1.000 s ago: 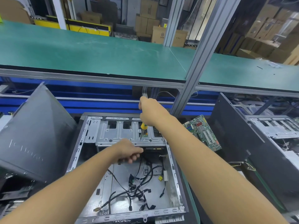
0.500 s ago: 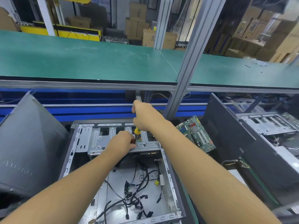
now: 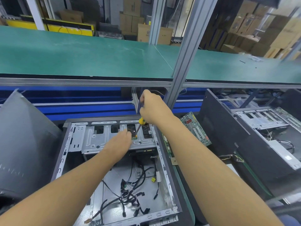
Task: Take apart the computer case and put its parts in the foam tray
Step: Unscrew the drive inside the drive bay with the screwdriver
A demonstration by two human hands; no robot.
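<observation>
An open computer case (image 3: 161, 162) lies on its side in front of me, with loose black cables (image 3: 130, 193) on its floor. A silver drive cage (image 3: 91, 137) spans its far end. My right hand (image 3: 153, 110) grips a screwdriver (image 3: 140, 123) with a yellow and blue handle, its tip down on the cage near a small green board. My left hand (image 3: 119, 141) rests on the cage just left of the tip, and its fingertips are hidden from me. No foam tray is in view.
A dark case side panel (image 3: 24, 144) leans at the left. A green circuit board (image 3: 195, 128) lies right of the case. Another opened case (image 3: 260, 128) sits at the far right. A green shelf (image 3: 81, 56) on metal posts hangs above the work area.
My left hand has risen from the cables inside the case onto the drive cage beside the screwdriver tip. The right hand has stayed on the screwdriver.
</observation>
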